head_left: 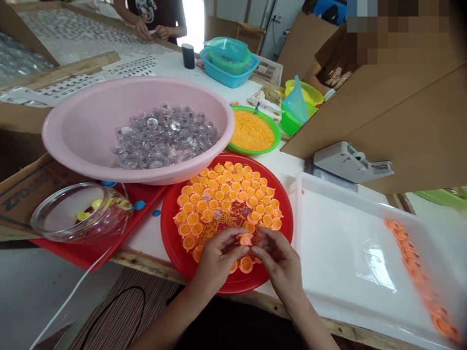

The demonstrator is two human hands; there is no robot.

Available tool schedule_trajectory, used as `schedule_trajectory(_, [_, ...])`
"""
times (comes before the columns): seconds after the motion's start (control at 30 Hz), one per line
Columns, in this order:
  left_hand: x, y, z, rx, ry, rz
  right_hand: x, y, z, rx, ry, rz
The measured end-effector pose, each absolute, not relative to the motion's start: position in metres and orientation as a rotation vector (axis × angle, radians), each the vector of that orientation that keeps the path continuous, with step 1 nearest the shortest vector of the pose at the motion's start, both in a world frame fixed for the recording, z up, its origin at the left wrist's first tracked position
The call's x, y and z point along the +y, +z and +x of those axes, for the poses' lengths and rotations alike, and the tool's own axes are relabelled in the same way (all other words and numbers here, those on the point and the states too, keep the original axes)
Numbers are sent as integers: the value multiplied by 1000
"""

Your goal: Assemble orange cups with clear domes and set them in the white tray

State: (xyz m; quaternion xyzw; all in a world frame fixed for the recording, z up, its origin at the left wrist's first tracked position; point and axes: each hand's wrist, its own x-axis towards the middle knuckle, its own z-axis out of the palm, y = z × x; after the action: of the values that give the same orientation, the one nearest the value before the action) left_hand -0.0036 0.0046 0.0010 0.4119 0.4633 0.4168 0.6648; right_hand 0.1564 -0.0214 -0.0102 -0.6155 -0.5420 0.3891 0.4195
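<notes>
Between my two hands is a small orange plastic cup-shaped piece (245,238), lifted over the near part of a round red tray (168,221). My left hand (218,260) pinches its left side with thumb and fingers. On the other side, the thumb and fingers of my right hand (283,261) close on it too. Many similar orange cups (207,214) lie in the red tray, most with their round openings up, among loose small yellow-orange bits (219,224). My fingers partly cover the held piece.
A pink basin (80,121) of clear plastic domes stands behind left. A green bowl (255,131) holds orange pellets. To the right, a white tray (339,253) has a row of orange pieces. A glass jar (69,214) sits left. Two other people work beyond.
</notes>
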Motion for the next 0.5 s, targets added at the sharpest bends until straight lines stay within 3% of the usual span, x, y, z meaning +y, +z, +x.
schedule_trajectory(0.3, [12, 1, 9, 928, 772, 913, -8, 14, 181, -1137, 1294, -1510])
schedule_trajectory(0.5, [13, -11, 8, 1080, 626, 1233, 51, 2, 293, -878, 717, -1900])
